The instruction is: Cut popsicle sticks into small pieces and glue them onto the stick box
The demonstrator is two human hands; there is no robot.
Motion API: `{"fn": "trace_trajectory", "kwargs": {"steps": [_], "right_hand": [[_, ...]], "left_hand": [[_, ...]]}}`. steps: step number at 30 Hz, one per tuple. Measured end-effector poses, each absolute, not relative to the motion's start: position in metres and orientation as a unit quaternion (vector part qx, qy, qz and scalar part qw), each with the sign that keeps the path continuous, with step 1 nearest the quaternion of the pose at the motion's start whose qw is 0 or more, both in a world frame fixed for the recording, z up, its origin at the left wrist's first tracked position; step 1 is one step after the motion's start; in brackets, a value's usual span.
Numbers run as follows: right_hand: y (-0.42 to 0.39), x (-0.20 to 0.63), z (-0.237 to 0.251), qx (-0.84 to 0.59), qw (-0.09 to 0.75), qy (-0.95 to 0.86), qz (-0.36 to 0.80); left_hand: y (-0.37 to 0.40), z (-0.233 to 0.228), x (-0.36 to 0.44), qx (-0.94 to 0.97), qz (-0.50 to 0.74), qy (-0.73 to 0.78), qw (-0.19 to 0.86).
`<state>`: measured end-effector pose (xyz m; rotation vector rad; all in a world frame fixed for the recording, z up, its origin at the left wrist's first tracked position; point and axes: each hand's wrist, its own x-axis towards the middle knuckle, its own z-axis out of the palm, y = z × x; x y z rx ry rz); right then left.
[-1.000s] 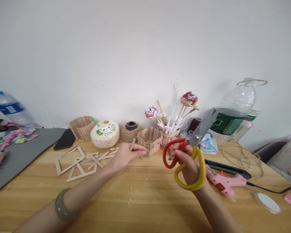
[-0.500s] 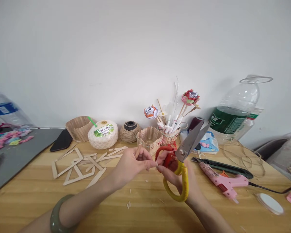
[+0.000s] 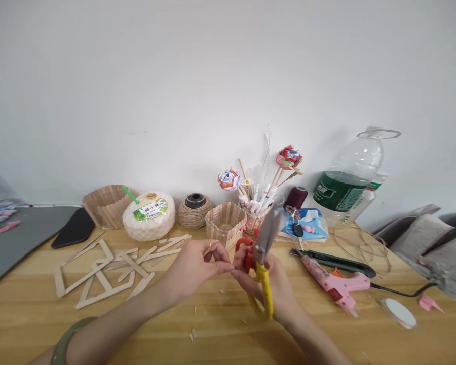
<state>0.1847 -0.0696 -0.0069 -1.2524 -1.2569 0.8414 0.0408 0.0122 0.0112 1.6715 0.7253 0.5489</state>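
Scissors (image 3: pixel 268 234), one pair, in right hand (image 3: pixel 279 284)

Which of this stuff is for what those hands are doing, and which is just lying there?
Seems part of the job:
scissors, in the right hand
what looks like a thin stick, in the left hand
wooden sticks
maybe the glue gun

Seems just lying about:
phone
coconut
bottle
purple thread
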Motion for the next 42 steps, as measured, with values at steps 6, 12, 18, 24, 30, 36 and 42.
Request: {"fn": "trace_trajectory", "kwargs": {"steps": [6, 12, 18, 24, 30, 36, 42], "right_hand": [[-0.069, 0.179, -0.015, -0.535, 0.535, -0.520, 0.395], [-0.068, 0.181, -0.016, -0.513, 0.508, -0.519, 0.458], [-0.070, 0.179, -0.015, -0.487, 0.483, -0.531, 0.498], [-0.070, 0.177, -0.014, -0.481, 0.475, -0.530, 0.512], [-0.066, 0.179, -0.020, -0.515, 0.488, -0.513, 0.483], [-0.064, 0.178, -0.023, -0.539, 0.478, -0.493, 0.487], [-0.061, 0.181, -0.026, -0.568, 0.470, -0.480, 0.475]], "left_hand": [[0.023, 0.003, 0.036, 0.752, 0.155, 0.306, 0.563], [0.026, 0.004, 0.033, 0.761, 0.099, 0.293, 0.571], [0.028, 0.004, 0.028, 0.763, 0.054, 0.255, 0.592], [0.027, 0.005, 0.028, 0.783, 0.039, 0.239, 0.573], [0.029, 0.000, 0.030, 0.788, 0.061, 0.269, 0.550], [0.031, -0.004, 0.029, 0.799, 0.059, 0.304, 0.515], [0.031, -0.013, 0.032, 0.778, 0.090, 0.325, 0.530]]}}
